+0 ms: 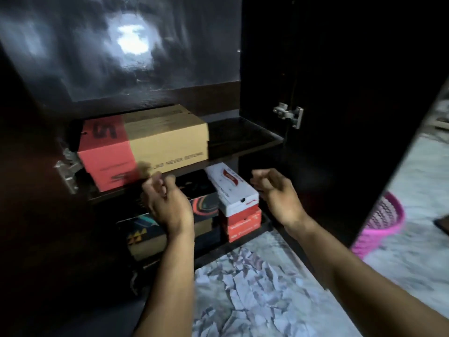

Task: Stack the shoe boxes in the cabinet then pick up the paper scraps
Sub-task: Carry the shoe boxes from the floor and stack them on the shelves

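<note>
A tan and red shoe box [145, 142] sits on the upper shelf of the dark cabinet [243, 132]. Below it, a white box [230, 188] rests on a red box [243, 224], beside a dark patterned box [204, 210] at the lower left. My left hand [165, 203] hovers just in front of the upper shelf's edge, fingers loosely curled and holding nothing. My right hand [274, 190] is held up to the right of the white box, fingers curled and apart, also holding nothing. Crumpled white paper scraps [255, 288] lie on the floor before the cabinet.
The cabinet's right door [340, 117] stands open with a metal hinge [289, 114]; another hinge [66, 171] shows at the left. A pink woven basket [381, 224] stands on the marbled floor behind the door.
</note>
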The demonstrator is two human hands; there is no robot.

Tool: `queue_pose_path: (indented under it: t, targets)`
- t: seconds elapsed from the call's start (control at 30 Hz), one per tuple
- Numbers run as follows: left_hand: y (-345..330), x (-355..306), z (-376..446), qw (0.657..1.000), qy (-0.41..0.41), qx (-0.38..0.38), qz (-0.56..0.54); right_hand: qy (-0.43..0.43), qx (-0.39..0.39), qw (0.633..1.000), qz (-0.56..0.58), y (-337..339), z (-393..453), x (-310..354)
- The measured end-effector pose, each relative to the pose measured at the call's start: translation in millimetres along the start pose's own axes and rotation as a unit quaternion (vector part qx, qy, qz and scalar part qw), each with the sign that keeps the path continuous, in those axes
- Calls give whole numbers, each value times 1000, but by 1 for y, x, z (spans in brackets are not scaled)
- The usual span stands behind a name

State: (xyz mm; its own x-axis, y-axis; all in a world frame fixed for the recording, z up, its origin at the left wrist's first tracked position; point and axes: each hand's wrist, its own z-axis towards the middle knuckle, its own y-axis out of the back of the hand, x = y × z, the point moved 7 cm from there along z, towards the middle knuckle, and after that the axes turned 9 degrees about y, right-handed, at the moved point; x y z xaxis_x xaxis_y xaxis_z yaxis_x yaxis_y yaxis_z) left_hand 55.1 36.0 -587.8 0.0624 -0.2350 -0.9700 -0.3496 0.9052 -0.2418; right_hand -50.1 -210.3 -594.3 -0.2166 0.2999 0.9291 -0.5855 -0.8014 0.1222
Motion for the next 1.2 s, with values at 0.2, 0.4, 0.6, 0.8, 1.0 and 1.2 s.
queue_pose_path:
  t: [0.2, 0.4, 0.6, 0.8, 1.0, 1.2]
  targets:
    - [-100, 72, -164, 956, 37, 283, 70, -38, -52, 993, -95, 134, -107, -25]
    - [-153, 162, -353, 838, 69, 508, 185, -122, -205, 963, -123, 291, -230, -64]
    - [-163, 275, -515, 697, 122, 641, 299, -208, -405, 866, -205, 434, -386, -110]
    - [-156, 356, -666, 538, 152, 737, 380, -315, -579, 661, -359, 526, -520, -125]
    - [-139, 400, -732, 468, 209, 755, 410, -446, -534, 625, -355, 553, -561, -151]
    - [-139, 406, -704, 558, 230, 700, 381, -429, -566, 630, -312, 549, -568, -162]
